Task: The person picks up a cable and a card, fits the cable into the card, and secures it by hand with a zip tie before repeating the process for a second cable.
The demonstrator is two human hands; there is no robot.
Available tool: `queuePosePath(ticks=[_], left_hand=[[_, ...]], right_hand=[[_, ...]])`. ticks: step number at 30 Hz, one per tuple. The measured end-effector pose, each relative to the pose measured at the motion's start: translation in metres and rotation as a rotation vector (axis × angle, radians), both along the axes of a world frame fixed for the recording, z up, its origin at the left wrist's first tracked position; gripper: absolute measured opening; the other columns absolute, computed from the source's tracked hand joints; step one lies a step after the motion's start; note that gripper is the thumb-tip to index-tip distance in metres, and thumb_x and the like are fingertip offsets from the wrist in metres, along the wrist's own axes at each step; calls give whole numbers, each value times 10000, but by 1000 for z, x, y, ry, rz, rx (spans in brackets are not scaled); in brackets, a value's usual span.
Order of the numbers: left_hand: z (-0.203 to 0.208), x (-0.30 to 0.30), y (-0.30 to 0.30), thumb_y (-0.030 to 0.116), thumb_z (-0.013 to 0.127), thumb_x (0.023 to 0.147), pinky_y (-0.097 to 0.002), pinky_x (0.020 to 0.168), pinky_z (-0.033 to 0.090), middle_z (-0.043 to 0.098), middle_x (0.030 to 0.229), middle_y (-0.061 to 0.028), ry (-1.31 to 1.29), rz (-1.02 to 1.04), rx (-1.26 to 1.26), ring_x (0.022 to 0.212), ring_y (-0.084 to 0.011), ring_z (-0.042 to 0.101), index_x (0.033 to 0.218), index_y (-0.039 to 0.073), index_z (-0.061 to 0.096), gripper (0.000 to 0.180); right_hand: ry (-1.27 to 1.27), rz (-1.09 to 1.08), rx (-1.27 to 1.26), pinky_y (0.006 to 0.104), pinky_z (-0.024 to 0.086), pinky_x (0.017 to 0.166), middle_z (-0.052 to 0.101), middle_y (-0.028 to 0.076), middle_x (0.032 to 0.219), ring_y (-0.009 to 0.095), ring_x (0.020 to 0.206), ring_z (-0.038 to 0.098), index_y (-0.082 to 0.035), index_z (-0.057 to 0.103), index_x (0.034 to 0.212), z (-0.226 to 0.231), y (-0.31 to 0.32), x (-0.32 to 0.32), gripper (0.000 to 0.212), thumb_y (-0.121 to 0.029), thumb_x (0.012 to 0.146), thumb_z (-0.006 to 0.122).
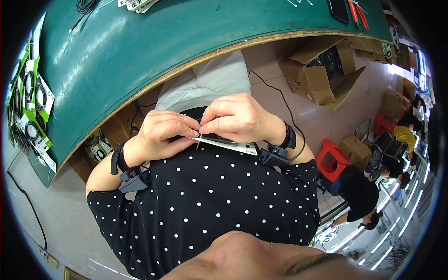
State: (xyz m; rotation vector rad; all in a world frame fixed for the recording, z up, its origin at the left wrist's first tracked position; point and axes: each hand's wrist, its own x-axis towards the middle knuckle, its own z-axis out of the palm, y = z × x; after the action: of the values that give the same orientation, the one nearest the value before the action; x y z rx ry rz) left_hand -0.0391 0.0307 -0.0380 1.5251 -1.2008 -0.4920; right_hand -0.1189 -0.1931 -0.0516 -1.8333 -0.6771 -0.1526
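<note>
Close to my body, both hands meet over a white card (238, 147) with a dark cable (219, 137) lying along it. My left hand (163, 130) is closed, thumb and fingers pinching the card's left end. My right hand (238, 116) is closed too, its thumb and forefinger pressed together beside the left fingertips. From between the fingertips a thin white cable tie (199, 143) sticks out. The fingers hide where the tie meets the card and most of the cable.
A green-topped table (154, 51) curves across in front of me. At left lies a pile of carded cables (35, 102); at the far right, red-handled pliers (358, 16) and a black phone (339, 10). An open cardboard box (322, 70) and red stool (330, 158) stand right; a person (359, 191) sits nearby.
</note>
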Motion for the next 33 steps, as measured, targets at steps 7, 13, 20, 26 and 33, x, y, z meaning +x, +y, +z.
queuePosePath(ticks=[7,13,20,26,33], left_hand=[[-2,0,1,7,791,668,-297,589,550,728,842,-104,22,38,13,690,-223,705,820,38,654,207],[10,5,1,3,793,651,-300,602,535,728,838,-123,7,82,34,694,-234,697,803,29,671,196],[80,26,5,-24,763,672,-327,614,539,709,888,-161,-497,226,-121,728,-289,698,865,-1,647,226],[91,35,8,-17,738,673,-336,647,559,698,927,-176,-1000,397,-143,754,-290,701,840,-22,662,184],[71,42,-1,-9,733,689,-340,680,563,705,927,-158,-1001,464,-182,789,-270,707,855,-16,666,180]], right_hand=[[20,-16,80,292,515,580,672,38,840,197,692,645,-57,714,858,-7,-1,6,151,-18,721,763],[-49,51,71,291,515,596,677,89,924,192,731,638,-41,700,941,1,-6,18,193,20,760,732],[-139,-664,751,259,460,599,598,124,930,161,677,543,-5,577,833,32,-32,14,133,-81,943,585],[-84,-109,405,260,463,603,644,79,866,175,702,601,-7,612,888,37,-14,4,162,-105,852,736],[597,-184,724,226,501,628,667,46,918,98,729,613,4,644,1089,49,46,37,281,0,826,744]])
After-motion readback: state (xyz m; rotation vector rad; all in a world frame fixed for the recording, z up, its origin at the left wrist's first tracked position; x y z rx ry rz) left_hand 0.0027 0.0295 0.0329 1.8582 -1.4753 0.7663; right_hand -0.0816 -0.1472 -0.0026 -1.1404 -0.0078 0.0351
